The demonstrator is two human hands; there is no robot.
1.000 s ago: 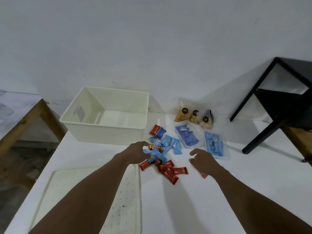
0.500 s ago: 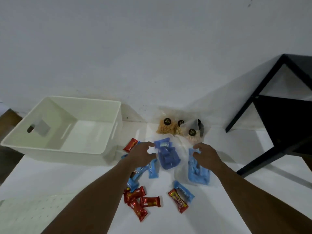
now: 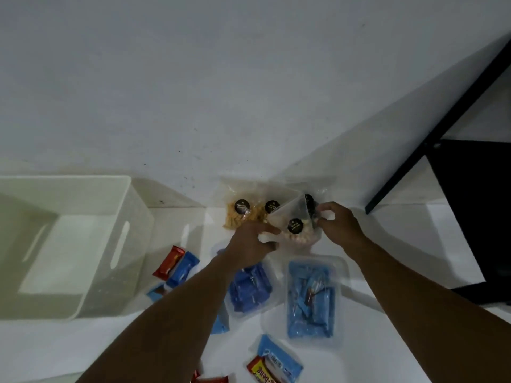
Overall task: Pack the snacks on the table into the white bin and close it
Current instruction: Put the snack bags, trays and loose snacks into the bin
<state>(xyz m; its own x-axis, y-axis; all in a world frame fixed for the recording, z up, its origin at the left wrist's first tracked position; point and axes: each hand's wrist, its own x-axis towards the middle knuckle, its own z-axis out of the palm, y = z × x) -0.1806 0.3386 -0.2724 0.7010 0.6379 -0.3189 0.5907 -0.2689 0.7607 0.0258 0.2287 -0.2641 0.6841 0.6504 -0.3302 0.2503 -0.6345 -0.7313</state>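
Note:
The empty white bin point(image 3: 130, 205) stands open at the left on the white table. By the wall lie clear snack bags with black round labels. My left hand point(image 3: 253, 246) and my right hand point(image 3: 341, 225) both grip one clear bag of pale snacks point(image 3: 296, 230), which is tilted up between them. A bag of orange sticks point(image 3: 237, 218) leans on the wall just left of it. Two clear trays of blue packets point(image 3: 250, 291) point(image 3: 309, 297) sit below my hands. Loose red point(image 3: 168, 262) and blue wrappers point(image 3: 184, 268) lie beside the bin.
A black metal frame point(image 3: 470, 205) stands on the table at the right, close to my right arm. More loose wrappers, one blue point(image 3: 279, 357) and one red and yellow point(image 3: 261, 371), lie near the front edge. The wall runs right behind the bags.
My view has moved forward and right. Both hands have travelled from the blue trays up to the bags at the wall and taken hold of one clear bag. The lid has left the view.

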